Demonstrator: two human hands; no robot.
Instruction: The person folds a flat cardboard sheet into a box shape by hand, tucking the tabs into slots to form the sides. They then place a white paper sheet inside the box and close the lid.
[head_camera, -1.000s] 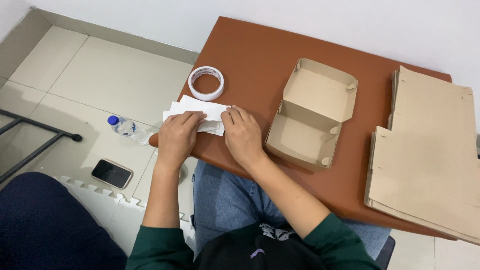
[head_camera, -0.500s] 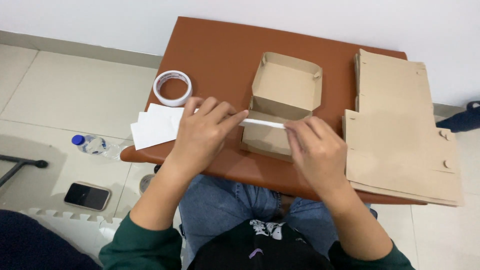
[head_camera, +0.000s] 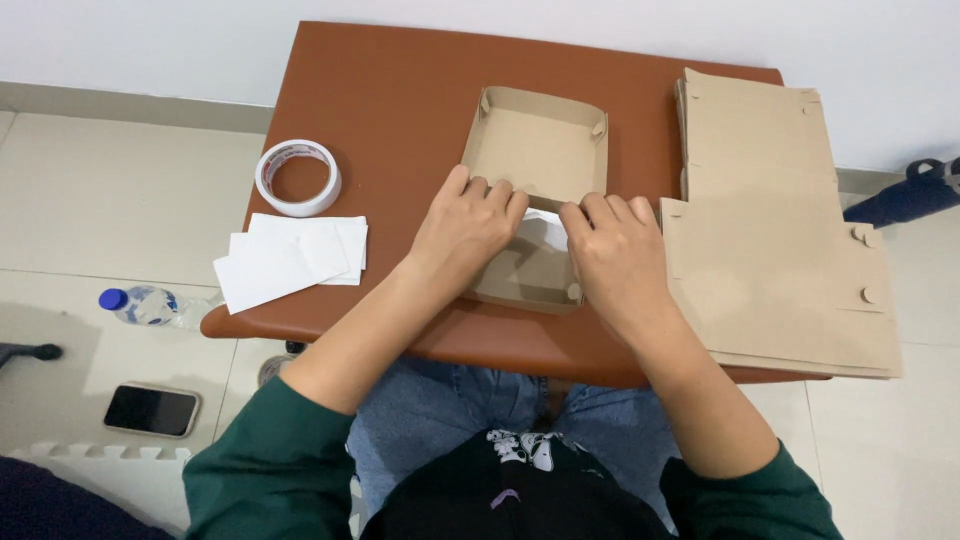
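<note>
An open brown cardboard box (head_camera: 536, 140) lies on the brown table (head_camera: 390, 100), its lid half toward me. My left hand (head_camera: 465, 230) and my right hand (head_camera: 615, 250) rest side by side over the fold of the box, pressing a white paper sheet (head_camera: 546, 226) down into it. Only a small corner of that sheet shows between my fingers.
A stack of white paper sheets (head_camera: 285, 255) and a roll of white tape (head_camera: 298, 177) lie at the table's left. Flat cardboard blanks (head_camera: 775, 230) are piled on the right. A water bottle (head_camera: 150, 305) and a phone (head_camera: 152, 410) lie on the floor at left.
Both hands carried a white sheet from the paper stack at the left across to the box and now press it inside. The view has shifted right and closer.
</note>
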